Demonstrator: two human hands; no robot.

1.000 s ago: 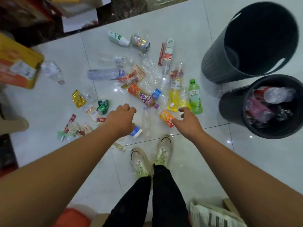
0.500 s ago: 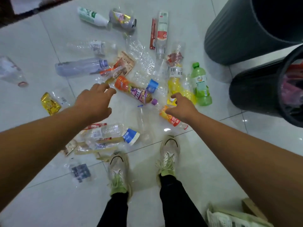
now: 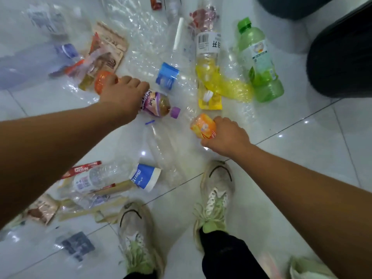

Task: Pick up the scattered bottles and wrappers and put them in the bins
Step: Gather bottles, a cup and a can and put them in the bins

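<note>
Both hands have come down onto bottles since half a second ago, when they hovered open above the litter, and our view has dropped closer to the floor. We see the left hand (image 3: 122, 97) curled over the middle of a purple-capped bottle (image 3: 155, 102) that lies on the white tiled floor (image 3: 302, 158). Its orange base (image 3: 101, 81) sticks out on the far-left side of the knuckles, and its purple cap (image 3: 174, 112) points out on the near-right side, toward the other hand. The right hand (image 3: 225, 135) is closed round an orange-labelled bottle (image 3: 202, 125), so that only the orange end shows just beyond the knuckles — whether it has left the floor we cannot tell.

Between the two grips lies a clear crushed bottle (image 3: 163, 154). Just beyond the right grip sits a yellow pouch (image 3: 210, 101), and past that a bottle of yellow liquid (image 3: 207, 57) with a white label. To the right of these lies a green bottle (image 3: 259, 63), and further right again we meet the dark wall of a bin (image 3: 342, 57); a second bin (image 3: 291, 7) shows well beyond it.

Just beyond the left grip, to its right, lies a loose blue label (image 3: 167, 76), while brown wrappers (image 3: 108, 49) lie beyond it to the left. On the near side of that grip, beside the forearm, a clear bottle with a blue-and-white label (image 3: 104, 176) rests across a red wrapper (image 3: 80, 170). Pale shoes (image 3: 217, 188) stand on the near side of the right grip — one almost under the wrist.
</note>
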